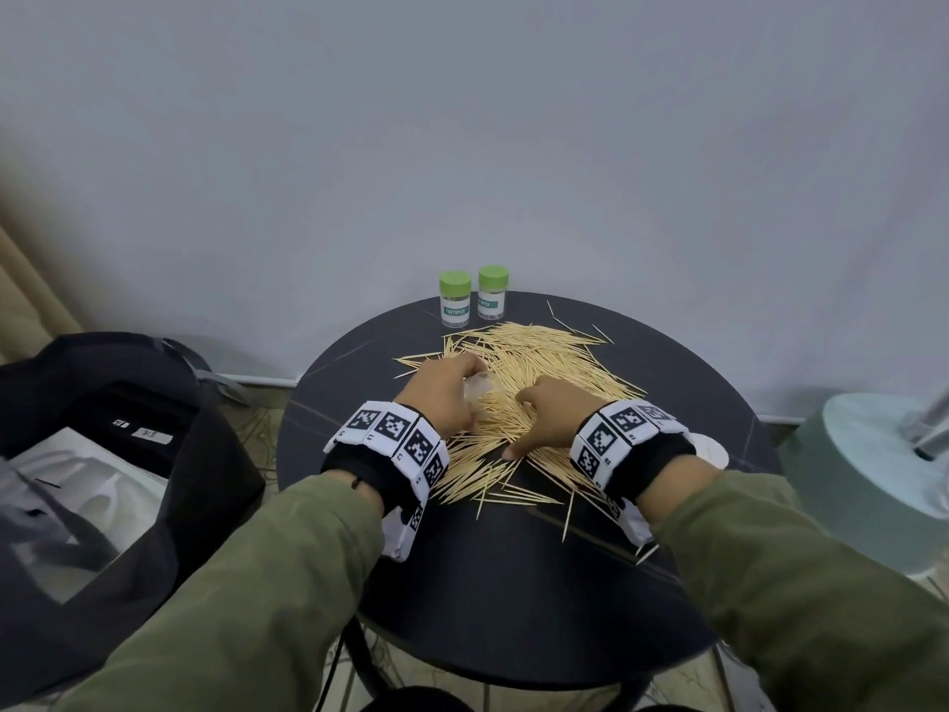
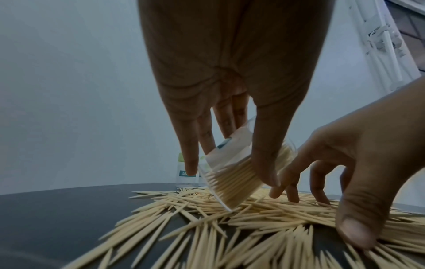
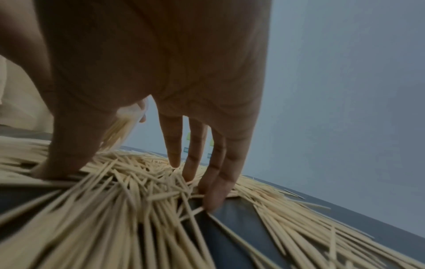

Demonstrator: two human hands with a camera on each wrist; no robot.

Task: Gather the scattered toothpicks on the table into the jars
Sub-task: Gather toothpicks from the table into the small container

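A tilted jar is gripped by the left hand; light, stiff, slippery toothpicks are raked by the right hand's spread fingers, best pinched in bundles.

You get soft, even, rather dim light in the head view, with no hard shadows or glare on the dark table and a grey wall that dims toward the corners, while the wide lens bows the room at the edges. In your two wrist views the hands come out dark and underexposed against the paler wall, and the frame bends strongly at its borders. The nearest toothpicks smear into blur along the bottom of both wrist views, and only those farther off look fairly sharp.
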